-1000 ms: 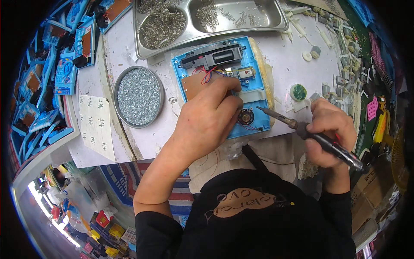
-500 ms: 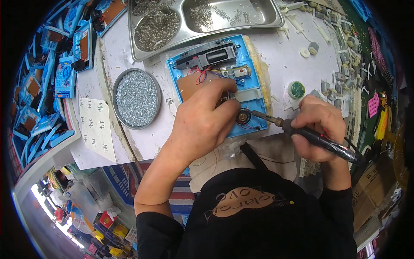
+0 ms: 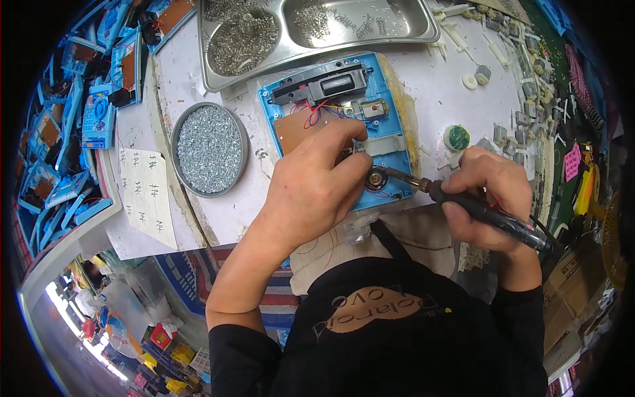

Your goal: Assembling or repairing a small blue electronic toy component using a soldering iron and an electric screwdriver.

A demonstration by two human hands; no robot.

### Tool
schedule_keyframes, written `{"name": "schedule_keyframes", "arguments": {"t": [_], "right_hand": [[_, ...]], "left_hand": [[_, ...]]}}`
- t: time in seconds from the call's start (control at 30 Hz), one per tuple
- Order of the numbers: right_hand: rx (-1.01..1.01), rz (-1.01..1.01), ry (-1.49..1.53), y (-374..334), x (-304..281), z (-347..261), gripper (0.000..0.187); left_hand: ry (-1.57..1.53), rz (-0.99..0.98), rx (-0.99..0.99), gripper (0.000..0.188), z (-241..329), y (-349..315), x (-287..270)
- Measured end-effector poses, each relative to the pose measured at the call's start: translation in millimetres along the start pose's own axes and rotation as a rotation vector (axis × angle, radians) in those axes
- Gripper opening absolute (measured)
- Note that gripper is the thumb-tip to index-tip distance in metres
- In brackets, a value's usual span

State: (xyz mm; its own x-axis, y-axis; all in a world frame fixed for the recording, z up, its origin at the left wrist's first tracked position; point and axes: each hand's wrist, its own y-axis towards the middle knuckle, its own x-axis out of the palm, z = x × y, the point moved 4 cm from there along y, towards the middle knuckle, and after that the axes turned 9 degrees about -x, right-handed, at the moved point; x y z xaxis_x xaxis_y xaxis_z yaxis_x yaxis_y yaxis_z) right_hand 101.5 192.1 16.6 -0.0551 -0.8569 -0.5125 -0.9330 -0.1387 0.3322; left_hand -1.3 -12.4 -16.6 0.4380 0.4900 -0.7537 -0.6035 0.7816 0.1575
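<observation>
A blue plastic casing [image 3: 395,142] lies open on the table in front of me. Inside it are a brown circuit board [image 3: 289,132], a black plastic housing [image 3: 317,86], red and blue wires and a small round speaker [image 3: 376,178]. My left hand [image 3: 317,178] rests over the casing's middle, index finger and thumb bent toward each other; what lies between them is mostly hidden. In my right hand [image 3: 488,195] is a soldering iron [image 3: 486,212] with a dark handle. Its metal tip points left and reaches the speaker's edge.
Left of the casing stands a round dish [image 3: 210,151] of small screws, beside a marked paper sheet [image 3: 149,198]. A metal tray [image 3: 264,73] of springs is at the back. A green-and-white roll [image 3: 456,137] sits right. Blue casings [image 3: 69,185] pile up far left; small motors [image 3: 519,135] line the right edge.
The casing has shifted very slightly right. The soldering iron's tip stays beside the speaker, and both hands keep nearly the same pose.
</observation>
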Motion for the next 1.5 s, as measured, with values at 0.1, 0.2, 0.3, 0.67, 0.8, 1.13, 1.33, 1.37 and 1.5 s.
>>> {"name": "schedule_keyframes", "arguments": {"t": [0.1,0.2,0.3,0.67,0.8,1.13,1.33,1.37,1.5], "right_hand": [[0.08,0.056,0.038,2.0,1.5,-5.9,0.026],[0.001,0.017,0.029,-1.5,-8.4,-9.3,0.028],[0.081,0.275,0.279,-25.4,-15.8,-4.1,0.032],[0.216,0.546,0.259,-55.3,11.3,16.8,0.048],[0.105,0.856,0.168,-89.7,-54.1,15.6,0.021],[0.186,1.152,-0.621,-163.0,-231.3,7.8,0.006],[0.502,1.035,-0.582,-135.8,-245.0,81.2,0.025],[0.656,1.115,-0.451,-138.4,-235.5,86.9,0.035],[0.401,1.172,0.607,-156.6,-162.7,91.5,0.049]], "left_hand": [[0.003,-0.009,0.001,0.023,1.5,1.5,-0.8],[0.006,-0.006,-0.008,0.022,1.2,0.1,-0.4],[0.006,-0.017,-0.027,0.021,1.7,-0.1,0.5],[-0.009,0.034,-0.003,0.032,4.1,-1.5,-2.3],[0.123,0.055,0.035,0.032,5.6,-1.5,1.7],[0.026,0.071,-0.039,0.025,15.4,-3.3,2.4],[0.051,0.172,0.082,0.02,4.1,-8.4,-2.4],[0.056,0.204,0.074,0.019,2.3,-10.5,-5.1],[-0.026,0.226,0.015,0.019,-3.8,-17.6,-8.1]]}}
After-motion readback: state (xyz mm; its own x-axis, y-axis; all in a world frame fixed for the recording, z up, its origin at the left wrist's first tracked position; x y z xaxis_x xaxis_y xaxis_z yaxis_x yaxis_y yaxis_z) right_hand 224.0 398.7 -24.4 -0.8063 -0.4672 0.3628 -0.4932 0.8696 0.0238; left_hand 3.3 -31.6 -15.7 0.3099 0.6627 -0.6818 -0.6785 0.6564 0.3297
